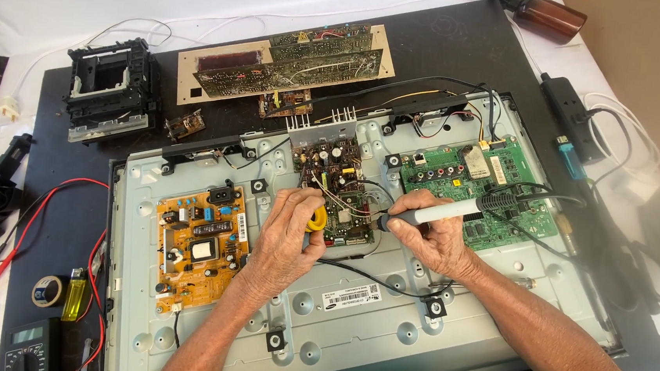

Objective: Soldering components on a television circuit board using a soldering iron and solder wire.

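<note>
Right hand (429,236) is closed pen-style round a soldering iron (453,211), grip low near the tip end, likely for fine control. Iron's long axis runs lower-left to upper-right: tip points left and slightly down at the small green board (339,185) in the middle of the panel, cord end points up-right, black cord (537,195) trailing over the green main board (477,191).

Left hand (288,233) is curled shut on a yellow spool (316,218) (solder, most likely; too small to be sure). It sits just left of the iron tip, heel of the hand resting on the metal back panel (382,323), probably to steady the feed. Both hands meet at the lower edge of the small board, so the joint sits between them.

The panel lies flat, back side up, on a black mat (467,39) on the desk, so all boards face the camera. Orange power board (200,246) is at left, well apart from the hands. A bare brown circuit board (285,60) and a black plastic frame (110,90) are parked beyond the panel, out of the work zone.

Left edge of the desk: multimeter (31,346) with red lead (46,202), tape roll (48,290), yellow lighter (74,295), all within reach of the left arm. Brown bottle (549,14) at top right, power strip (575,114) on the right (iron cord heads that way).
</note>
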